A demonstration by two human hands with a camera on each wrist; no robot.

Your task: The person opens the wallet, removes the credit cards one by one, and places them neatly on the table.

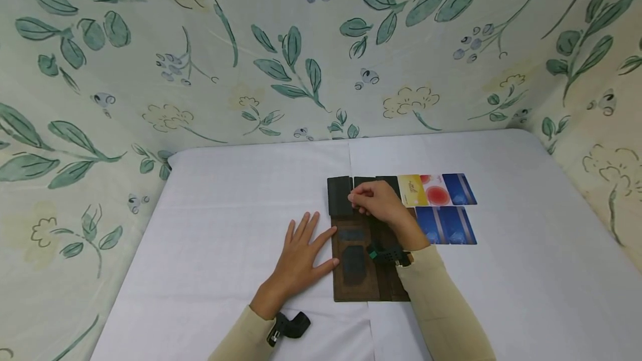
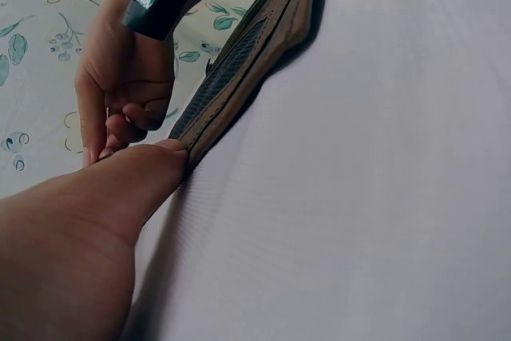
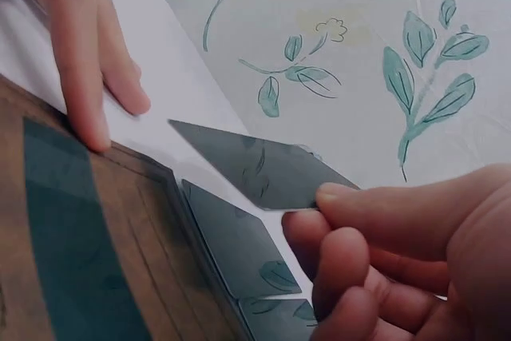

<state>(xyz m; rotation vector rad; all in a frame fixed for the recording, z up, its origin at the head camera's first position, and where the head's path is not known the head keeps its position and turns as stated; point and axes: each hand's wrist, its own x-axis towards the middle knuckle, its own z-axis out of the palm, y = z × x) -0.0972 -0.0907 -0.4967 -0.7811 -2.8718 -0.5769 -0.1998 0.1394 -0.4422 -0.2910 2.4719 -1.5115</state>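
A brown wallet point(image 1: 357, 291) lies spread on the white tabletop, with dark windows in its panel. Its left edge is touched by the thumb and fingertips of my left hand point(image 1: 301, 255), whose fingers are spread and straight. Between thumb and fingers my right hand point(image 1: 378, 200) pinches a dark, glossy card point(image 3: 263, 167) by one edge. That card is tilted above the table, just beyond the wallet's top edge. Beneath it another dark card point(image 3: 239, 239) lies flat along the wallet. The left wrist view shows the left thumb point(image 2: 152, 167) at the wallet's edge.
Right of the right hand lie a yellow card point(image 1: 413, 190), a white card with red circles point(image 1: 436, 191) and a blue card point(image 1: 458, 189). Below them are two more blue cards point(image 1: 458, 225). Floral cloth point(image 1: 301, 60) hangs behind the table.
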